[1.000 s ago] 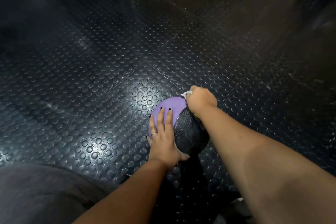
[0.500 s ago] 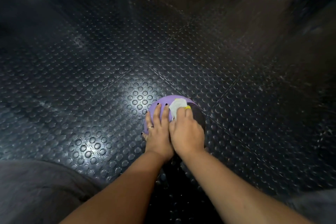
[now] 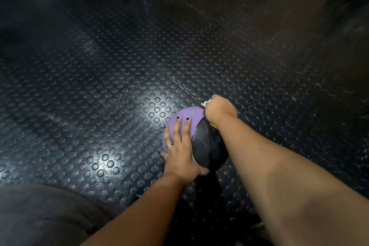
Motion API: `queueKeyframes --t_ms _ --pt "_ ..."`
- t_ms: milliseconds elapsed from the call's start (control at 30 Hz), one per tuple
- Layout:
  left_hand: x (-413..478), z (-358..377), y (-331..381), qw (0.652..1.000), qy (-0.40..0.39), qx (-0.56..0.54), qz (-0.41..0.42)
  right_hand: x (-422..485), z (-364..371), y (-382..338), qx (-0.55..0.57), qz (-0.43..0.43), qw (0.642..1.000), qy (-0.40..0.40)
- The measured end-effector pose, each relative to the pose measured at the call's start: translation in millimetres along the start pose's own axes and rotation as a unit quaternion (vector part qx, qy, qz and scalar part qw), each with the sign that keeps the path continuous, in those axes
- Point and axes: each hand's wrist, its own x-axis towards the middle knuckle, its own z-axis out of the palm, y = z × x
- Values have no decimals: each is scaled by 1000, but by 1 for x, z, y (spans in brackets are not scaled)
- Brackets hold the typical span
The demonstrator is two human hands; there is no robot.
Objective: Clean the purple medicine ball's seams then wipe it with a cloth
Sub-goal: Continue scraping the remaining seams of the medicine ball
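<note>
Our left hand lies flat on the near side of the purple medicine ball, fingers straight, pinning it to the studded rubber floor. Just right of that hand runs the seam between the ball's purple and black panels. At the ball's far top, our right hand is curled in a fist round a white cloth, of which only a corner peeps out. We judge this to be the wiping step, on the far side. Next, we think, the cloth must sweep over the ball toward us while the flat hand steadies or turns it.
</note>
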Motion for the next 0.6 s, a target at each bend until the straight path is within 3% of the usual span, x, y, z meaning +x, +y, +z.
queueKeyframes --t_ms 167,600 --pt "-10 8 1 999 2 32 8 13 2 28 54 88 995 -10" --pt "6 2 -4 999 16 -19 30 -89 10 13 74 -85 994 0"
